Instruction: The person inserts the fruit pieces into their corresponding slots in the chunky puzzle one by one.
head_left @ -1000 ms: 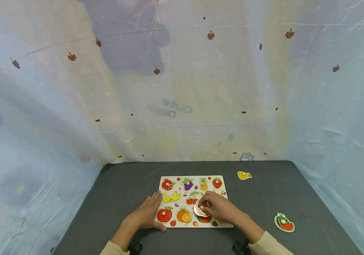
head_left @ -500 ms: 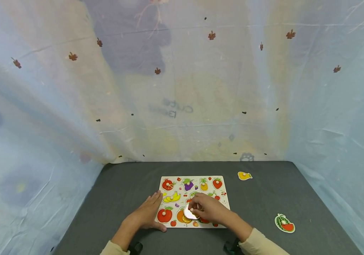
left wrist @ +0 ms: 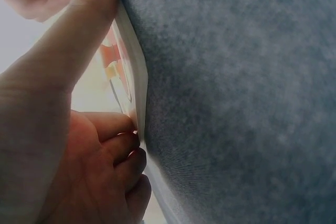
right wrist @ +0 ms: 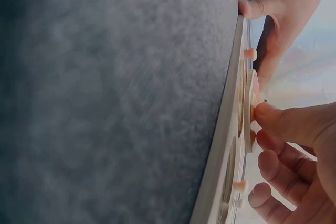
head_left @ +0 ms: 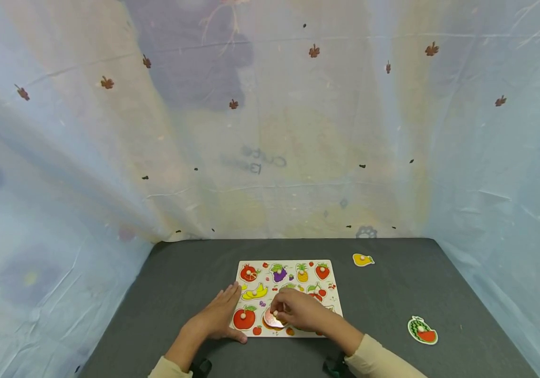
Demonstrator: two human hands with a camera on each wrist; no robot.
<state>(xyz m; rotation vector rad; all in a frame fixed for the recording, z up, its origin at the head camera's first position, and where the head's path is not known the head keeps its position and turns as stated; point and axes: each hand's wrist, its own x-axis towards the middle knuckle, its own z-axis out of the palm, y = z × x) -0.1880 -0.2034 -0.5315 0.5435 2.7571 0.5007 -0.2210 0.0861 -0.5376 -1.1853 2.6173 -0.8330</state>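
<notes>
A white fruit puzzle board (head_left: pixel 256 265) with knobbed pieces lies flat on the dark table. My left hand (head_left: pixel 218 316) rests along its left edge, fingers straight, thumb near the front left corner. Between the thumb and fingers of my right hand (head_left: pixel 300 308) is the knob of a round pinkish puzzle piece (head_left: pixel 271 319); the fruit on it is mostly hidden. This piece hovers over the orange picture near the board's front. In the right wrist view the piece (right wrist: pixel 248 129) stands just off the board's face, roughly parallel to it.
A yellow pear-like piece (head_left: pixel 362 260) lies beyond the board's right side. Nearer, at the right, is a watermelon piece (head_left: pixel 422 331). Printed cloth (head_left: pixel 270 136) hangs behind the table and along both sides.
My right hand has moved left across the board with the round piece, from over the watermelon area to over the orange. My left hand has stayed in place.
</notes>
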